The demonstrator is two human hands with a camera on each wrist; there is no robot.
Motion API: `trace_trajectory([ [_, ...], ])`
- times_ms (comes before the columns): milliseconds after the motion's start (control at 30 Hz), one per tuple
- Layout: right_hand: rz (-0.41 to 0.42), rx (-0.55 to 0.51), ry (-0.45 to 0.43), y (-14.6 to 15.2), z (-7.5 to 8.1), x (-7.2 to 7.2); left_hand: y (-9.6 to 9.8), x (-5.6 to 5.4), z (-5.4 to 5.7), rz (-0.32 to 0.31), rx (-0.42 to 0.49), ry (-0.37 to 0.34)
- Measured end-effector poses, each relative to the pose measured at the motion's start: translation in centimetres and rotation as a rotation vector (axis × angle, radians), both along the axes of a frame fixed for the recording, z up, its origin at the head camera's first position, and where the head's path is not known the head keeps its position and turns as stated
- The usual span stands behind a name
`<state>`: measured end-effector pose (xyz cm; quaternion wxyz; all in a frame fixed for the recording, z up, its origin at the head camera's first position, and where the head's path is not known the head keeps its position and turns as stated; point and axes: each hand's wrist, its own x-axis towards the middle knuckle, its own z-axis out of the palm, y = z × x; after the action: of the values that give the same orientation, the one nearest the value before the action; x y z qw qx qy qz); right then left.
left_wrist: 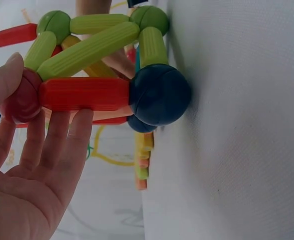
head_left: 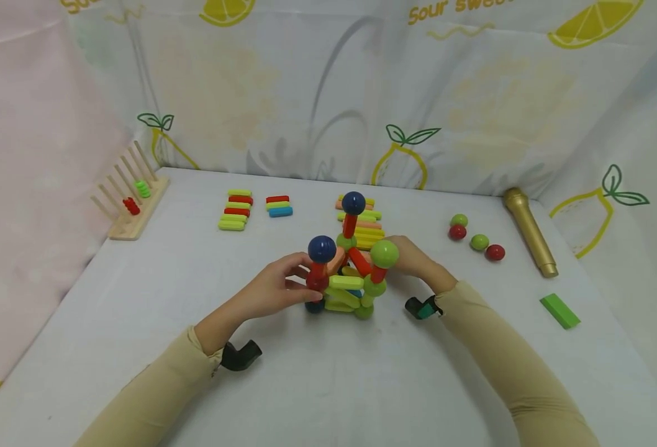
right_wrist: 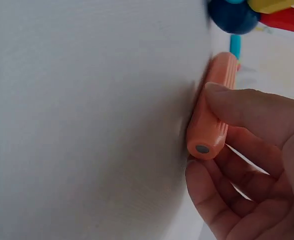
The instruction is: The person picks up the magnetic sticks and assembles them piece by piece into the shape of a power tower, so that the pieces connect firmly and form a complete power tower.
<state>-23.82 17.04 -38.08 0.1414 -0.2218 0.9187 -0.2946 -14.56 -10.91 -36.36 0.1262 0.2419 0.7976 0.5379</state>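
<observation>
Fingers point(right_wrist: 212, 197) of the right hand point(head_left: 409, 256) are pinched around a salmon-orange ridged plastic rod point(right_wrist: 204, 125) close to the white tabletop point(head_left: 328, 379), near a multicoloured ball-and-rod frame point(head_left: 346, 283); its dark-red plastic ball point(left_wrist: 26, 102) is gripped by the left hand point(head_left: 269, 285). The rod, probably light and stiff, is best held mid-length, its grey end disc point(right_wrist: 202, 149) left clear.
</observation>
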Motion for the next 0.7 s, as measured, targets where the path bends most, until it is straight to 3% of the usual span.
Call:
trace_trajectory([
  [167, -0.018, -0.014, -0.001, 1.0, 0.7, 0.1, 0.0, 0.1, 0.0, 0.007, -0.004, -0.003],
  [433, -0.078, -0.196, -0.101, 2.2, 3.8, 1.8, 0.0, 0.1, 0.2, 0.017, -0.011, -0.02],
  [700, -0.069, -0.334, -0.124, 1.5, 6.0, 3.6, 0.0, 0.1, 0.4, 0.006, 0.001, -0.023],
])
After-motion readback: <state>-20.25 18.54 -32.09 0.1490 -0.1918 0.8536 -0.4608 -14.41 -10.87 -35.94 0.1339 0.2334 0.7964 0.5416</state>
